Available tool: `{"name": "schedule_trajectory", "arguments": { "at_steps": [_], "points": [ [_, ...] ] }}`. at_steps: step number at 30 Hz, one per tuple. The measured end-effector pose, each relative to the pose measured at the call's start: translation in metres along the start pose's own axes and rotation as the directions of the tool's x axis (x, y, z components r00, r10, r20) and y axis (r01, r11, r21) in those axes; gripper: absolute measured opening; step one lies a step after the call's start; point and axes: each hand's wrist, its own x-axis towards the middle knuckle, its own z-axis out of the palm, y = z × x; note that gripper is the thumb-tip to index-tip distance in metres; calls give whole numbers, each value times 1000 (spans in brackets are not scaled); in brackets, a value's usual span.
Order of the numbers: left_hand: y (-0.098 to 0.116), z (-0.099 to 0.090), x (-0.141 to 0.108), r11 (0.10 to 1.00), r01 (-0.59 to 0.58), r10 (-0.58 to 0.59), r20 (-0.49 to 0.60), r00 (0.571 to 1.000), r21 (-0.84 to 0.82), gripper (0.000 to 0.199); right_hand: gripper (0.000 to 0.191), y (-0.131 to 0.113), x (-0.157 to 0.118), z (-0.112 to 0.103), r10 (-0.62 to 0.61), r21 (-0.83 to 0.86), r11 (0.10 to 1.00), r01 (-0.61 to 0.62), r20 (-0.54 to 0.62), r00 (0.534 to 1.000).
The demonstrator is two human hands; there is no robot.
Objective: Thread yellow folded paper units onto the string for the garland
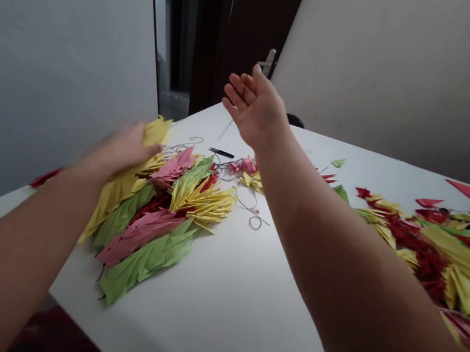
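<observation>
Forearms out, right hand spread empty beside the scissors, left hand a blur on yellow folds, grip unclear, paper strands strung to their left, loose heap to their right.

Left open, a strip of white table between the left paper heap and the right paper heap, narrowed farther back by dark thread loops and a black tool, hemmed at left by a gray wall

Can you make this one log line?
left hand: blurred, at yellow folded paper | right hand: open, raised, empty | white table: folded paper piles, thread
</observation>
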Motion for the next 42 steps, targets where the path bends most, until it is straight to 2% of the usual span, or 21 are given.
{"name": "schedule_trajectory", "arguments": {
  "at_steps": [1,3,4,6,8,10,13,15,17,19,20,21,22,23,25,27,28,31,34,38,42],
  "points": [
    [-1,7,8,992,79,-86,62,994,102,59,26,-1,12,-1,10,-44,999,-12,-49,999],
    [0,21,16,989,70,-87,126,988,131,56,27,-11,31,-19,-30,-131,991,12,-134,990],
    [2,26,16,989,56,-76,138,988,137,57,27,-19,37,-35,-56,-175,984,27,-166,985],
    [9,30,7,987,60,-72,71,995,152,65,24,-39,34,-74,-110,-303,953,20,-284,953],
    [20,26,-6,981,94,-65,-164,984,172,68,16,-57,9,-117,-120,-430,900,-68,-395,911],
    [38,20,-22,989,30,24,-359,933,145,66,16,-66,-33,-157,-133,-485,868,-108,-435,890],
    [79,30,-51,976,-201,216,-449,867,81,66,14,-60,-108,-209,-162,-533,830,-165,-513,843],
    [114,55,-75,904,-422,417,-340,843,62,62,4,-46,-152,-240,-254,-620,760,-193,-558,790],
    [150,94,-103,819,-573,567,-137,812,-4,57,11,-32,-185,-268,-363,-676,717,-170,-570,737],
    [180,135,-131,737,-672,676,45,736,-77,54,18,-20,-208,-290,-493,-747,649,-142,-556,670],
    [191,153,-142,697,-707,717,96,691,-121,54,20,-14,-216,-298,-543,-784,605,-140,-535,647],
    [200,168,-152,671,-723,741,107,663,-166,54,21,-10,-221,-304,-576,-834,530,-153,-486,657],
    [206,180,-158,657,-725,751,88,655,-206,53,22,-6,-224,-309,-560,-869,468,-163,-434,706],
    [210,187,-162,660,-713,741,52,669,-237,53,22,-2,-225,-312,-566,-901,405,-155,-380,732],
    [215,192,-161,679,-677,713,35,700,-285,50,22,4,-223,-315,-635,-979,168,-117,-198,747],
    [218,188,-155,750,-590,640,102,762,-298,50,23,9,-218,-316,-647,-995,-17,-99,-65,760],
    [220,185,-151,780,-552,609,149,779,-296,50,24,12,-215,-316,-631,-991,-73,-109,-39,775],
    [226,178,-145,808,-519,583,250,773,-279,49,33,18,-213,-318,-557,-968,-150,-200,-85,826],
    [228,175,-144,806,-526,589,277,759,-273,47,35,20,-215,-322,-494,-939,-175,-297,-177,851],
    [225,174,-143,798,-534,601,301,741,-279,47,33,17,-218,-324,-456,-907,-216,-363,-235,859],
    [218,175,-141,781,-538,621,300,724,-317,45,42,9,-221,-321,-486,-861,-276,-427,-259,835]
  ]
}}
